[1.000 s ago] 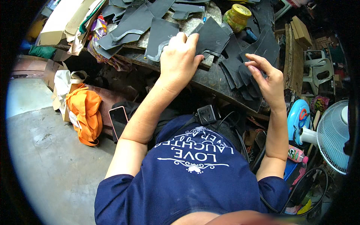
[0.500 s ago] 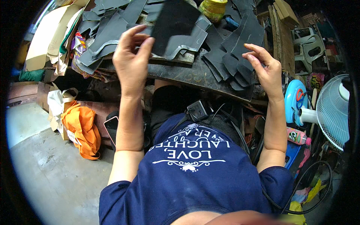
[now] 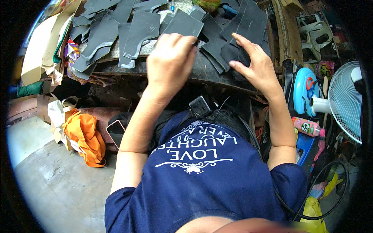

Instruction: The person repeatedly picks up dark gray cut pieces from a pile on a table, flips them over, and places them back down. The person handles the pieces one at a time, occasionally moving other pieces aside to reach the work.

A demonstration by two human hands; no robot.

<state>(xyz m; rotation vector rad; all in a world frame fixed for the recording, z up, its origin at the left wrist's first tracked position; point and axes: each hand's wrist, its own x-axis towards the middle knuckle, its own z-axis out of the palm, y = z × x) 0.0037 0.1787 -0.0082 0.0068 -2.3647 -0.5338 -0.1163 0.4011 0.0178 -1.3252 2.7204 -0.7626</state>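
Cut pieces of dark grey sheet material lie in overlapping heaps on the workbench [image 3: 151, 73]. My left hand [image 3: 171, 60], slightly blurred, is over the bench's near edge with its fingers curled. It covers the lower edge of one grey sheet piece [image 3: 184, 24]; something dark shows at its fingertips, too little to make out. To its left lie two pieces with a curved, pale-edged cut [image 3: 142, 29]. My right hand [image 3: 252, 60] hovers by the right-hand heap of dark pieces [image 3: 217, 44], its thumb and fingers apart and nothing between them.
Cardboard sheets [image 3: 40, 50] stand at the far left. An orange bag [image 3: 83, 134] and a phone [image 3: 115, 133] are left of my lap. At right are a fan [image 3: 347, 97], a blue round thing with scissors [image 3: 311, 87] and a pink bottle [image 3: 307, 127]. A yellow container [image 3: 208, 4] stands at the back.
My left hand has moved right and its fingers have curled in. A dark piece that was blurred beside it no longer shows raised. My right hand has shifted left and spread its fingers.
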